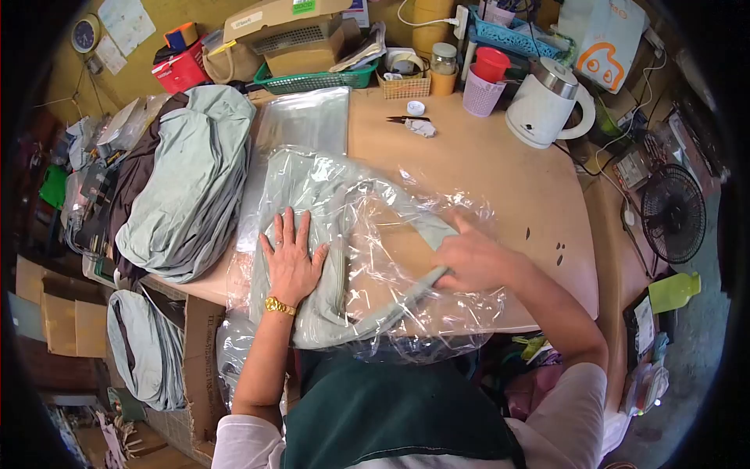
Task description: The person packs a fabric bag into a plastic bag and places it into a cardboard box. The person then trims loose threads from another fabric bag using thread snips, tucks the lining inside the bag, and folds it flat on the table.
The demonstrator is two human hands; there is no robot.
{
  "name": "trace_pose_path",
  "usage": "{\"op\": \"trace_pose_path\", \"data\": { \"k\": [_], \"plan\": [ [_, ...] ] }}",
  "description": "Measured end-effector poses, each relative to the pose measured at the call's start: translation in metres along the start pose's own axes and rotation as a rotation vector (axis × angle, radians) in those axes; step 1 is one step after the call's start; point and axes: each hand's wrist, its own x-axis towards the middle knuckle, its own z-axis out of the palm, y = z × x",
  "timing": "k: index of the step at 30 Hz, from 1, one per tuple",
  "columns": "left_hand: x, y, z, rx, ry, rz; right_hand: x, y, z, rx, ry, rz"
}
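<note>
A pale grey-green cloth point(321, 187) lies with a clear plastic bag point(375, 270) on the table in front of me; its exact kind I cannot tell. My left hand point(292, 258) presses flat on the cloth's folded left part, fingers spread. To the right, the cloth stretches out in a loop, with bare table showing through the middle. My right hand point(474, 256) has its fingers closed around the loop's right end, drawing it taut. Crinkled plastic surrounds this hand, and part of its grip is hidden.
A stack of similar folded cloths point(187, 187) rises at the left, beside flat clear plastic sheets point(305, 117). Small black snips point(408, 119) lie toward the back. A white kettle point(541, 105) and a lilac cup point(482, 94) stand back right; a black fan point(673, 213) is beyond the table.
</note>
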Motion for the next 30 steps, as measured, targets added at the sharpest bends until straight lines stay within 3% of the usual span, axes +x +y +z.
{"op": "trace_pose_path", "data": {
  "k": [1,3,4,5,7,9,11,12,13,15,17,19,21,22,24,25,28,29,30],
  "plan": [
    [0.0,0.001,-0.001,0.001,0.002,0.008,-0.002,0.006,0.0,0.003,0.006,0.005],
    [0.001,0.002,-0.003,-0.022,-0.015,-0.021,-0.007,0.021,0.004,0.884,0.46,-0.177],
    [0.001,0.002,-0.003,-0.023,-0.01,-0.02,-0.015,0.016,0.006,0.879,0.464,-0.176],
    [0.001,0.001,-0.001,-0.014,-0.013,-0.023,-0.028,0.003,0.01,0.766,0.536,-0.383],
    [0.002,0.001,-0.001,-0.006,-0.021,-0.026,-0.056,-0.014,0.009,0.648,0.601,-0.585],
    [0.002,0.002,-0.003,-0.021,-0.03,-0.044,-0.086,-0.014,0.009,0.473,-0.093,-0.262],
    [0.002,0.002,-0.002,-0.014,-0.023,-0.056,-0.12,0.061,0.063,0.896,0.211,0.03],
    [0.001,0.003,0.0,-0.011,-0.01,-0.075,-0.149,0.087,0.106,1.322,0.7,0.195],
    [0.001,0.003,0.0,-0.014,-0.011,-0.065,-0.166,0.127,0.128,0.906,0.671,0.669],
    [0.002,0.005,0.003,0.023,-0.001,-0.113,-0.195,0.137,0.177,0.086,1.076,1.307],
    [0.001,0.009,0.003,0.017,-0.012,-0.123,-0.207,0.109,0.155,0.856,1.502,0.888],
    [0.002,0.009,0.001,0.022,-0.001,-0.118,-0.156,0.016,0.077,0.684,1.506,0.456],
    [0.002,0.005,0.006,0.038,-0.008,-0.107,-0.092,-0.041,0.041,0.469,1.248,0.242],
    [0.002,0.004,0.007,0.046,-0.017,-0.117,-0.058,-0.064,0.025,0.287,1.14,0.3],
    [0.0,0.007,0.002,0.02,-0.003,-0.11,0.0,-0.065,0.036,0.32,0.85,0.334],
    [0.0,0.007,0.0,-0.002,0.002,-0.11,0.016,-0.052,0.036,0.47,0.581,0.354],
    [0.001,0.009,-0.002,-0.005,0.01,-0.177,-0.018,0.03,0.066,0.653,1.043,0.612],
    [-0.001,0.011,0.001,0.004,0.02,-0.224,-0.042,0.054,0.072,0.617,1.117,0.783],
    [-0.001,0.014,0.004,-0.037,0.041,-0.216,-0.062,0.068,0.073,0.557,0.961,1.042]
  ]
}}
